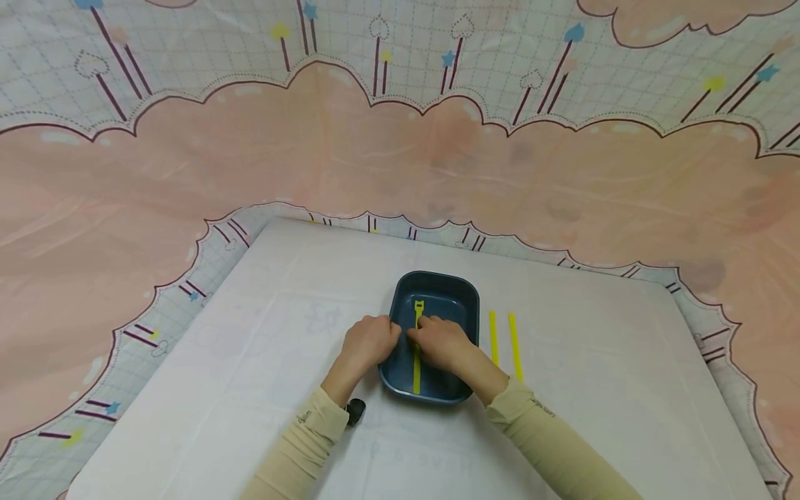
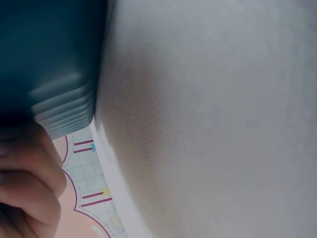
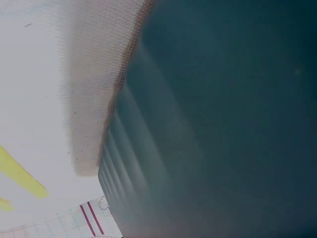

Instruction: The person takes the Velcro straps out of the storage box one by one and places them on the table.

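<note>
A dark blue rectangular tray (image 1: 437, 286) sits on the white tabletop. Inside lies a yellow cable tie (image 1: 417, 378), its slotted head toward the far end. My left hand (image 1: 369, 340) holds the tray's left rim with curled fingers; they also show against the ribbed wall at the lower left of the left wrist view. Reaching over the right rim, my right hand (image 1: 442, 342) pinches the cable tie near its middle, covering part of it. The right wrist view is mostly filled by the tray's outer wall (image 3: 218, 124), with the right fingers out of sight.
Two more yellow strips (image 1: 494, 337) lie side by side on the table, right of the tray, their near ends by the right sleeve. A small black object (image 1: 355, 411) is at the left cuff. Patterned cloth (image 1: 400, 160) hangs behind the white tabletop (image 1: 300, 278).
</note>
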The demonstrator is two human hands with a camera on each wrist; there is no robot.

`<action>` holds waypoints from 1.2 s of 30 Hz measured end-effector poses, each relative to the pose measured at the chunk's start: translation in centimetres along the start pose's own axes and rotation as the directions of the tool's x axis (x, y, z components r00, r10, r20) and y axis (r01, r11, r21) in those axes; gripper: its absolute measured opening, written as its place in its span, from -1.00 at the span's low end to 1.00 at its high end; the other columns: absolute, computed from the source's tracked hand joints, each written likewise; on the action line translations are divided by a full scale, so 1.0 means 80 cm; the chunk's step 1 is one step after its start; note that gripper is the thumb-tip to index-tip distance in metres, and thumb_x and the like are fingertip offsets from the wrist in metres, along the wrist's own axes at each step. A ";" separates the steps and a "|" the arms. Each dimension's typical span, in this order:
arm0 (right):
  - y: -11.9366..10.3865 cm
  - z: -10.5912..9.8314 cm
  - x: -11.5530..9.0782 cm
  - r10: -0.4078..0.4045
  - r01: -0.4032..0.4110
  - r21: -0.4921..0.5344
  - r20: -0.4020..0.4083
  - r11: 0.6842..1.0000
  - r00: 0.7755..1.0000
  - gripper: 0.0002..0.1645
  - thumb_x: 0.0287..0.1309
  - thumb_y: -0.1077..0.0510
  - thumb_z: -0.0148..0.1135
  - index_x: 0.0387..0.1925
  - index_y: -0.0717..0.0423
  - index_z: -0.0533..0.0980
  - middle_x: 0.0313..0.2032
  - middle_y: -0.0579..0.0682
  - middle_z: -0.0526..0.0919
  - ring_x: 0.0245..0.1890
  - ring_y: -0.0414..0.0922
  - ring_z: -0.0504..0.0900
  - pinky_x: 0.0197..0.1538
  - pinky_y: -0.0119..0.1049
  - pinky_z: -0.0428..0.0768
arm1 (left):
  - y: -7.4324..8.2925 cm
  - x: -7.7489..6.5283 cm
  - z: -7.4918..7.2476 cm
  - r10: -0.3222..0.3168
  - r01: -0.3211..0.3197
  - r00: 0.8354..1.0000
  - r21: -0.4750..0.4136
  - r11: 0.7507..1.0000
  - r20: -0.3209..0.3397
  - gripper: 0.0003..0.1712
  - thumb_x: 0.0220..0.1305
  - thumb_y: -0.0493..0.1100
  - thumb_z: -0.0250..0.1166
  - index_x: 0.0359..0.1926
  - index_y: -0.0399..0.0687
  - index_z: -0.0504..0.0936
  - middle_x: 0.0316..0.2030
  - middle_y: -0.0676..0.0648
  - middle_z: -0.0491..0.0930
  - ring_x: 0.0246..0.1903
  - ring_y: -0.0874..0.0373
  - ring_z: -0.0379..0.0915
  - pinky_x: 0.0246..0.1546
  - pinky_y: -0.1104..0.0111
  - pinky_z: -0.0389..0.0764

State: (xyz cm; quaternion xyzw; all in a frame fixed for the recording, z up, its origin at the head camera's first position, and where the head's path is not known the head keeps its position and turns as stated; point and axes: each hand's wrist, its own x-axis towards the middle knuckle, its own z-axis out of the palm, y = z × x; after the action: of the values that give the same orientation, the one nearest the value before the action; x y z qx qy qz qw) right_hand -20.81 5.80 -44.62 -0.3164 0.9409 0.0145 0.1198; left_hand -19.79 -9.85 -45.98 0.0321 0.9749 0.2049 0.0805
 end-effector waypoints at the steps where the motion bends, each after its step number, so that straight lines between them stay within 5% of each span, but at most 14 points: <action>1: 0.000 0.001 0.000 -0.002 0.002 -0.002 -0.002 1.000 1.000 -0.67 0.19 0.18 0.31 0.02 -0.04 0.61 -0.20 0.01 0.57 -0.28 -0.09 0.48 -0.19 -0.18 0.56 | 0.000 0.000 0.000 0.001 -0.001 1.000 -0.001 1.000 -0.001 -0.63 0.35 -0.07 -0.02 -0.58 -0.10 0.45 -0.63 -0.07 0.41 -0.61 0.06 0.37 -0.57 0.28 0.36; 25: 0.006 0.005 -0.011 -0.100 0.097 -0.064 -0.048 0.993 0.994 -0.84 0.22 0.18 0.27 -0.17 -0.04 0.67 -0.34 -0.05 0.54 -0.39 -0.14 0.44 -0.33 -0.28 0.52 | -0.001 0.001 0.000 0.020 -0.020 0.999 0.004 1.000 -0.027 -0.65 0.31 -0.09 0.00 -0.60 -0.09 0.45 -0.64 -0.07 0.42 -0.61 0.05 0.37 -0.56 0.26 0.37; 36: 0.010 -0.026 -0.032 -0.125 0.105 -0.115 -0.184 0.988 0.975 -0.90 0.19 0.19 0.29 -0.37 -0.11 0.62 -0.39 -0.10 0.49 -0.39 -0.15 0.43 -0.37 -0.31 0.48 | 0.001 -0.001 -0.001 0.010 -0.010 1.000 0.002 1.000 -0.009 -0.65 0.33 -0.10 0.01 -0.59 -0.10 0.45 -0.63 -0.07 0.41 -0.61 0.05 0.37 -0.56 0.27 0.35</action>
State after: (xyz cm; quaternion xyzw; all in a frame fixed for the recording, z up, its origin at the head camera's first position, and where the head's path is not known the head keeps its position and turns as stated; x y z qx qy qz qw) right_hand -19.74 7.73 -42.00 -0.3763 0.9260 0.0263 0.0130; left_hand -19.72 -9.84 -45.90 0.0360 0.9753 0.2045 0.0752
